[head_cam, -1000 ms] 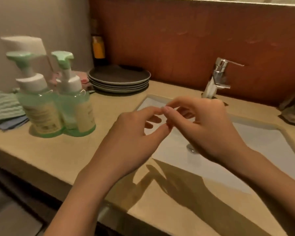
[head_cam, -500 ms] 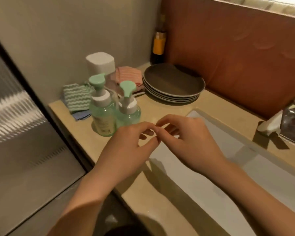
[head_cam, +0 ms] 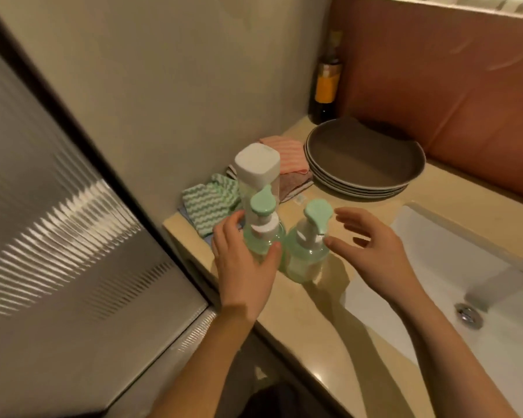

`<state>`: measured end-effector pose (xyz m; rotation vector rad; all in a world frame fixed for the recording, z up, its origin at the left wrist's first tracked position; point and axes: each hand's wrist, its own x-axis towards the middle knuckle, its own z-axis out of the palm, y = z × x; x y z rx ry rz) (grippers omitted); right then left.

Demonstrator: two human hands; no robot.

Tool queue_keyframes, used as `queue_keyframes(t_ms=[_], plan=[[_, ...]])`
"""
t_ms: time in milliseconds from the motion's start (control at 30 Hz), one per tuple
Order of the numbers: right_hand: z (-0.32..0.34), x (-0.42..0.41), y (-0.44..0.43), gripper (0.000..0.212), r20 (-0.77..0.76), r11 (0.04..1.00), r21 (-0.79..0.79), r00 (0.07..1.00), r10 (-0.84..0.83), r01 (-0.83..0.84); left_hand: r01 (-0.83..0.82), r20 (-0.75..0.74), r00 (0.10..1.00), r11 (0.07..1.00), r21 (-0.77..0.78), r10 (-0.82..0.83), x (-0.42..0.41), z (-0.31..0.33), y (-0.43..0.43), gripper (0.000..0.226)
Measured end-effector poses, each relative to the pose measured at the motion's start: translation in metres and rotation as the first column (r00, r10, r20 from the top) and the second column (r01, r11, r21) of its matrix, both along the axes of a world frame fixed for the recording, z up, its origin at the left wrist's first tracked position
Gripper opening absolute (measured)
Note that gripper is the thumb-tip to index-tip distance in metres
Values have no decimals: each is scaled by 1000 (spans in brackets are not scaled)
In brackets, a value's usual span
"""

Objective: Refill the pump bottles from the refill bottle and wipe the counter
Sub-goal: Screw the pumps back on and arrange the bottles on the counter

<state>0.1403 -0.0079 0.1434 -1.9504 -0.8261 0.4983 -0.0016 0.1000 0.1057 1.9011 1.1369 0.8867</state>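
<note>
- While the left hand (head_cam: 242, 267) wraps round the left pump bottle (head_cam: 264, 229), thumb on the near side and fingers curled behind, the right hand (head_cam: 375, 251) hovers spread and holds nothing, its thumb just beside the right pump bottle (head_cam: 307, 257); I cannot tell whether it touches.
- Both pump bottles stand upright, side by side, at the left end of the counter (head_cam: 299, 312), pump heads on. The refill bottle (head_cam: 257, 165), white-capped, stands directly behind the left one.
- The step in hand looks like taking hold of the bottles to open them, so nothing appears refilled yet.
- To do it well, I would hold the body low and firmly and twist the white collar rather than the green head, keeping the bottle upright so nothing spills.
- Each pump should be lifted straight out and let drip over the bottle's own mouth.
- The sink (head_cam: 435, 236) is near on the right; working nearer to it would keep drips off the counter.
- A green zigzag cloth (head_cam: 207, 203) lies behind the bottles, handy for wiping.
- No writing is readable: the pump bottles show no legible label from this angle, and the orange label on the dark bottle (head_cam: 326, 86) in the corner is too blurred.
</note>
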Motion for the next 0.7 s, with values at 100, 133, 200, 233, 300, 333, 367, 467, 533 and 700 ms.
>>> queue_keyframes(t_ms=[100, 133, 200, 233, 300, 333, 367, 467, 533, 700], plan=[[-6, -3, 10, 47, 10, 1000, 13, 1000, 19, -19, 44, -59, 997, 999, -27, -46, 9, -8, 17, 74], [-8, -5, 13, 49, 22, 999, 9, 999, 36, -36, 62, -70, 995, 997, -38, -64, 12, -11, 20, 76], [-14, -7, 18, 51, 42, 998, 1, 997, 67, -67, 80, -85, 993, 996, -40, -83, 17, -18, 22, 77], [-16, -7, 18, 52, 38, 997, -8, 996, 75, -75, 77, -77, 994, 996, -42, -80, 19, -21, 21, 74], [-20, -9, 20, 52, 53, 996, 0, 994, 91, -91, 57, -27, 998, 998, -33, -57, 18, -21, 20, 67], [-22, -9, 19, 52, 73, 995, 7, 992, 98, -99, 52, -10, 999, 998, -21, -52, 19, -20, 19, 64], [-25, -10, 20, 51, 95, 994, 0, 990, 106, -106, 49, -3, 999, 999, -6, -49, 18, -19, 20, 62], [-36, -10, 22, 59, 165, 995, -40, 981, 98, -92, 30, -1, 1000, 999, -31, -30, 15, -19, 24, 57], [-37, -8, 22, 56, 200, 998, -37, 978, 66, -59, 24, 34, 999, 995, -93, -21, 17, -16, 22, 56], [-34, 1, 12, 50, 265, 1000, -20, 964, -4, 10, 136, 25, 991, 988, -70, -134, 23, -9, 12, 49]])
